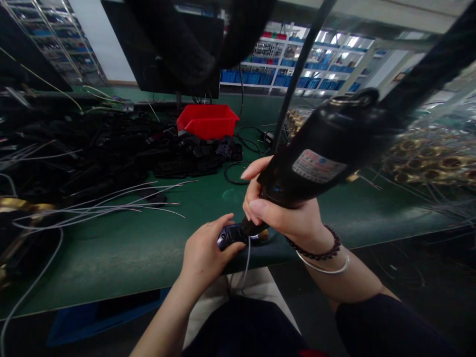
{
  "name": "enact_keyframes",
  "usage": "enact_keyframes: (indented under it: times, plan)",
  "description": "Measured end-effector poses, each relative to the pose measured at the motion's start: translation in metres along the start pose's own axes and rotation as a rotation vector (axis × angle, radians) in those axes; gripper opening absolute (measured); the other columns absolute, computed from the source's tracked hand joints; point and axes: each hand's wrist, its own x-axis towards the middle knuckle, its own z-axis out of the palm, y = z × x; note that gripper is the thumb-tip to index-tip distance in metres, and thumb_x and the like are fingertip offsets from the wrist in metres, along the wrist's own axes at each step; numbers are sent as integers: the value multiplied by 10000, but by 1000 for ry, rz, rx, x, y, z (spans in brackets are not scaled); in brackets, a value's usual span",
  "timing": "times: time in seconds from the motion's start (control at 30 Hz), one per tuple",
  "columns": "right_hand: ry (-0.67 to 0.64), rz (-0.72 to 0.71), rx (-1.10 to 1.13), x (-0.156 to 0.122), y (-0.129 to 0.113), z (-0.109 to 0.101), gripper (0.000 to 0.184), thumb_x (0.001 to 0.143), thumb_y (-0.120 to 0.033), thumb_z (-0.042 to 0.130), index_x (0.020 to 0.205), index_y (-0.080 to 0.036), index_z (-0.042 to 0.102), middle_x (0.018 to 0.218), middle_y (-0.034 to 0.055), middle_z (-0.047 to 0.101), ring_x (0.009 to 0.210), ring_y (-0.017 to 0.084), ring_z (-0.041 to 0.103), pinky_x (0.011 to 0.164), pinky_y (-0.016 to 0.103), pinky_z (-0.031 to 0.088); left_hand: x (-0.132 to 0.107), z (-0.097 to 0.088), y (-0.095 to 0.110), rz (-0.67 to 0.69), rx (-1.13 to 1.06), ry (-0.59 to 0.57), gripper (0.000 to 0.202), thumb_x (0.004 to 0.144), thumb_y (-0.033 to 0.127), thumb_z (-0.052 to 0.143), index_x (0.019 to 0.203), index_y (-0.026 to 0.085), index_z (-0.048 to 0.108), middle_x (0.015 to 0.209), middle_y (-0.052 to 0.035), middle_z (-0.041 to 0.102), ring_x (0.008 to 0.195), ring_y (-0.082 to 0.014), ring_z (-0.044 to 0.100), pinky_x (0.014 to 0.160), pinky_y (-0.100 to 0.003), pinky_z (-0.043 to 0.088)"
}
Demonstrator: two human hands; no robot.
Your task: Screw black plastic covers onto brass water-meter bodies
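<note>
My right hand [284, 208] is wrapped round a black electric screwdriver [316, 148] that hangs at a slant, with a pale label on its body. Its lower tip meets a small dark housing [231, 235] at the bench's front edge. Around that housing the fingers and thumb of my left hand [206, 248] are closed. A brass end [263, 235] shows on its right side, and a grey cable [248, 258] hangs down from it. The screwdriver's bit and the spot it touches are hidden from me.
A red bin [208, 121] stands at the back of the green bench [156, 263]. Black plastic parts [92, 148] are heaped at the left, with loose grey wires [122, 203] before them. Brass fittings [427, 161] are piled at the right. A blue crate [104, 317] is below.
</note>
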Motion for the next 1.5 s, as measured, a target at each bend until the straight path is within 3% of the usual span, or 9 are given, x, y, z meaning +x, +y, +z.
enact_keyframes:
  times: [0.13,0.3,0.4,0.63,1.17,1.27,1.33,1.4,1.5]
  plan:
    - [-52,16,82,2,6,-8,377,696,-118,628,1061,-196,569,588,-69,537,451,80,478,469,242,428,2,-2,1,-8,-2,-20,497,745,277,697,1220,242,551,1118,-33,684,1018,-231,628,874,-344,491]
    - [-1,-4,121,4,0,-12,337,696,-160,652,1018,-210,563,571,-75,527,454,90,488,471,246,432,4,-7,5,-15,7,-78,420,747,278,694,1150,204,600,1122,-57,678,1014,-242,626,887,-355,485]
    - [69,-82,176,2,-7,-5,312,709,-175,637,1003,-233,553,560,-79,507,458,94,483,470,245,425,4,-10,7,1,8,-96,331,751,283,689,1072,217,638,1032,-41,695,937,-235,642,832,-339,496]
    - [-14,-30,190,2,10,16,300,714,-168,649,997,-211,556,606,-63,520,475,85,467,482,243,423,3,-6,3,-27,29,-65,217,745,335,680,923,211,665,882,-35,700,806,-223,649,699,-307,493]
    - [-113,-12,1,12,-2,28,140,638,-122,609,692,-200,505,566,-28,521,503,115,500,465,262,448,6,6,-7,-28,-61,-72,234,712,408,676,884,250,663,884,-43,710,834,-252,660,735,-360,540]
    - [-138,18,22,14,1,27,175,633,-139,622,792,-196,573,576,-26,527,511,124,505,456,263,440,5,3,-5,-20,-75,-63,247,724,431,661,885,244,668,874,-42,709,841,-252,662,733,-361,538]
    - [-170,32,53,14,4,26,320,641,-155,637,957,-195,612,594,-23,534,516,132,509,454,270,435,3,0,-3,-18,-76,-54,264,732,446,654,892,236,670,871,-42,708,846,-249,661,733,-353,532]
    - [-190,32,85,12,8,25,451,661,-163,646,1107,-203,593,608,-25,539,499,126,498,447,269,421,2,-1,-1,-34,-63,-57,297,725,464,663,896,222,670,872,-44,707,842,-245,659,723,-335,523]
    - [-143,25,141,8,13,20,459,715,-174,640,1164,-241,570,605,-35,544,465,109,473,440,261,401,0,1,1,-48,-24,-96,374,700,522,677,882,197,665,845,-45,699,794,-232,656,673,-298,502]
